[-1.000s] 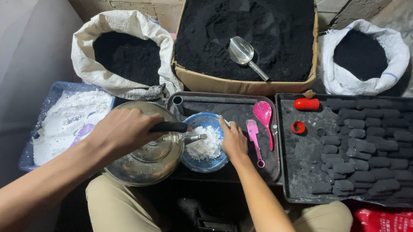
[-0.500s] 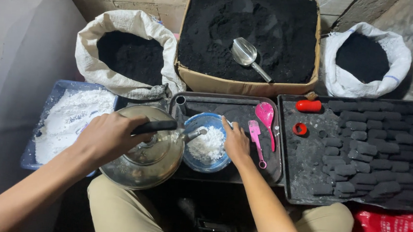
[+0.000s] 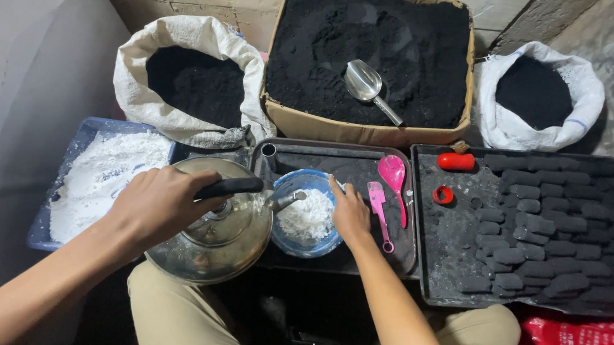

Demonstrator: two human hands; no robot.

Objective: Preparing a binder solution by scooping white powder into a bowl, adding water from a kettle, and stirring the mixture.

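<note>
Here, seen from above, my left hand [image 3: 161, 202] is closed around the black handle [image 3: 230, 186] of a metal kettle [image 3: 213, 223], whose long axis from handle to spout [image 3: 287, 200] runs left to right. The spout tip sits just over the near-left rim of the blue bowl [image 3: 307, 246], which holds a mound of white powder [image 3: 306, 218]. The bowl thus lies directly to the right of my left hand, in line with the spout, and the kettle body touches or nearly touches the bowl's left side; I cannot tell which.

My right hand [image 3: 349, 213] rests on the bowl's right rim, fingers curled against it, steadying it; it holds nothing else. It is the nearer hand to the bowl, while the left hand reaches it only through the kettle.

The bowl stands in a black tray [image 3: 337, 160], beside a pink spoon [image 3: 394, 179] and a pink spatula [image 3: 378, 210]. To the right, a second black tray [image 3: 453, 240] carries rows of dark briquettes [image 3: 548, 225] and two red pieces [image 3: 455, 161]. To the left lies a blue tub of white powder [image 3: 97, 179]. Behind stand two white sacks [image 3: 184, 77] of black powder and a cardboard box [image 3: 364, 130] of the same, with a metal scoop [image 3: 367, 87] resting in it.
</note>
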